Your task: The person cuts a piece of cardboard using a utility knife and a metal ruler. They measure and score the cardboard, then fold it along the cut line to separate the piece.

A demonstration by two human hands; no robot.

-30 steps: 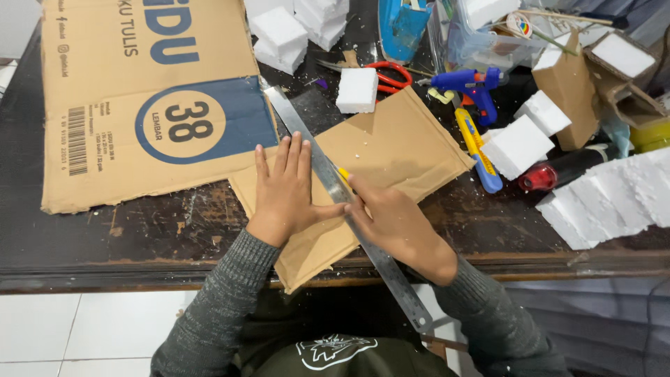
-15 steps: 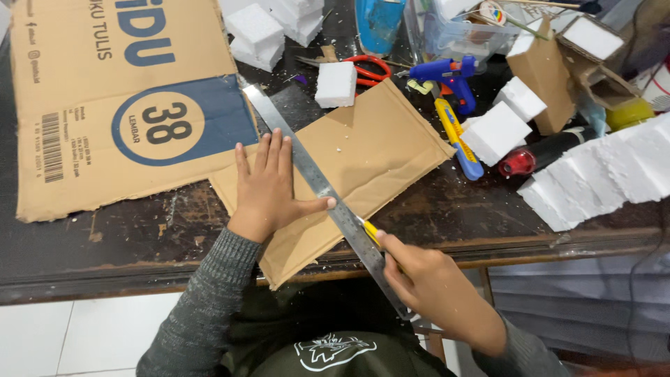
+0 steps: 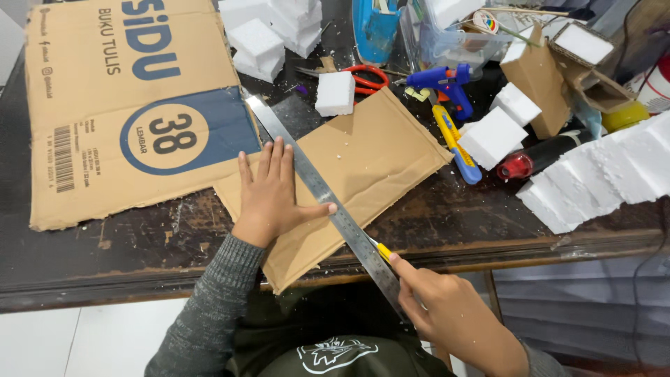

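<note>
The left hand (image 3: 271,195) lies flat with fingers spread on the plain brown cardboard sheet (image 3: 352,164), its thumb stretched right to touch the long steel ruler (image 3: 317,188); it grasps nothing, only pressing sheet and ruler down. The ruler runs diagonally from the far left, by the big printed cardboard panel (image 3: 105,105), to the near edge of the dark worn wooden table (image 3: 453,223), and overhangs it towards the person.

The right hand (image 3: 450,314) is clenched around a yellow-handled utility knife (image 3: 382,251), of which only a short yellow piece shows against the ruler's right edge. A second ago this hand sat on the sheet close beside the left one; half a second ago it was at the near edge of the cardboard; now it is off the table altogether, near the ruler's overhanging end. The ruler and the pressing hand keep the same line across the sheet. Judging by that, the blade has travelled the full length of the sheet and run out past its near edge, so this pass along the ruler looks finished, though whether the cardboard is cut right through cannot be seen.

Farther back lie white foam blocks (image 3: 335,93), red-handled scissors (image 3: 363,78), a blue glue gun (image 3: 443,82) and a second blue-and-yellow cutter (image 3: 455,143).
</note>
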